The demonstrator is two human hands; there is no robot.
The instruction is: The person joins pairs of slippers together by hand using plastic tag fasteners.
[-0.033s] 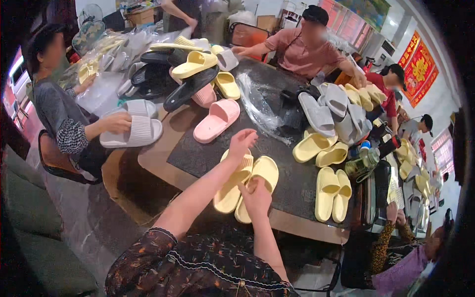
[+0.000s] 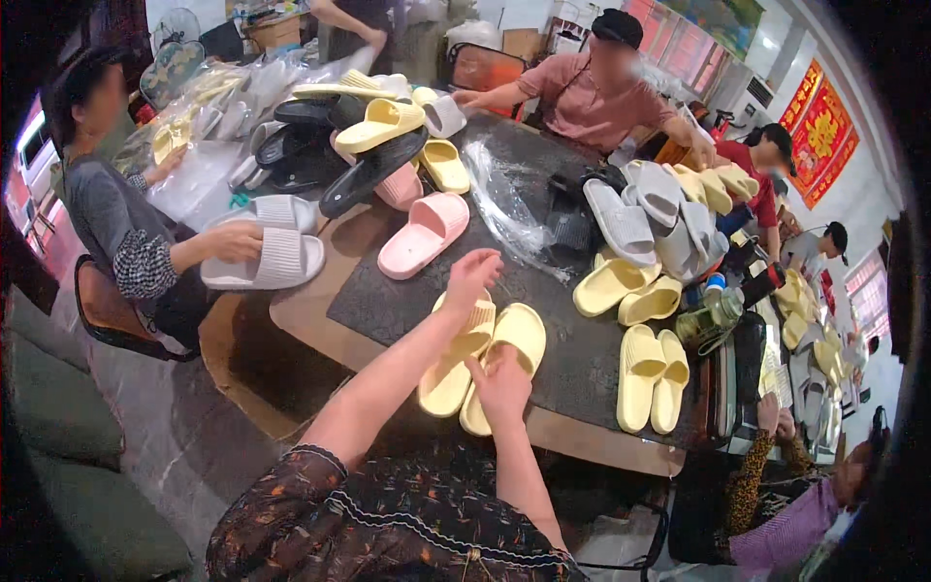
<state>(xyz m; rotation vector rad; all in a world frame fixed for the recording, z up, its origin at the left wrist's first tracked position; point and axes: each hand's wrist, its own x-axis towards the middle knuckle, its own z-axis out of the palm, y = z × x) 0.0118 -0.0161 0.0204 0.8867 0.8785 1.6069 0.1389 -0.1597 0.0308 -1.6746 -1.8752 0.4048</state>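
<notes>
yellow slipper pair in both hands, centre frame

pair of yellow slippers (image 2: 485, 359) lies side by side on the dark counter (image 2: 388, 291), just below centre. left hand (image 2: 472, 274) rests fingers curled over the top of the left slipper. right hand (image 2: 504, 383) grips the lower end of the right slipper, fingers closed on it. pink slipper (image 2: 424, 233) above, another yellow pair (image 2: 652, 376) at right, grey slippers (image 2: 264, 254) under a co-worker's hand, left.

Both bare forearms extend forward from patterned sleeves. Left hand (image 2: 472, 274) reaches farther, fingers curled downward. Right hand (image 2: 504, 383) lies nearer, fingers spread.
</notes>
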